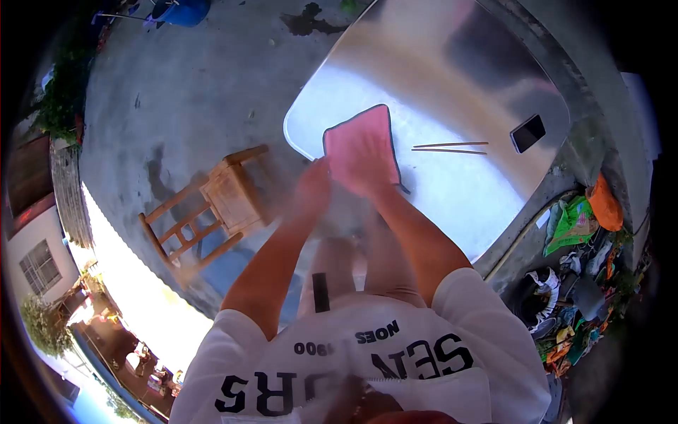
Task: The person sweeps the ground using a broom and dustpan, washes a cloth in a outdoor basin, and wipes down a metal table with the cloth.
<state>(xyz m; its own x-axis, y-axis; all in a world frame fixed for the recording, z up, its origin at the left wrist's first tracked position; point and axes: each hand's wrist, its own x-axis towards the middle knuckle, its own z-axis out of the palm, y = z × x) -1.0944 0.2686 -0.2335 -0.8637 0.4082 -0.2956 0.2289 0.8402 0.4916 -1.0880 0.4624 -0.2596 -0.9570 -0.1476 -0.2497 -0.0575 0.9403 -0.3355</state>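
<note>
A pink cloth (360, 134) with a dark edging lies spread on the shiny metal-topped table (452, 205), near its left edge. My right hand (365, 168) rests over the lower part of this cloth, its fingers stretched flat though slightly blurred. At the cloth's left side, by the table edge, is my left hand (313, 187). Motion smears its fingers, and whether they pinch the cloth's edge does not show. To the right of the cloth lie two thin brown chopsticks (450, 147). Farther right on the tabletop is a dark phone (527, 133).
A wooden chair (229, 198) stands on the concrete floor to the left of the table. Toward the lower right is a heap of bags and clutter (565, 290). A blue bucket (181, 10) sits at the top left.
</note>
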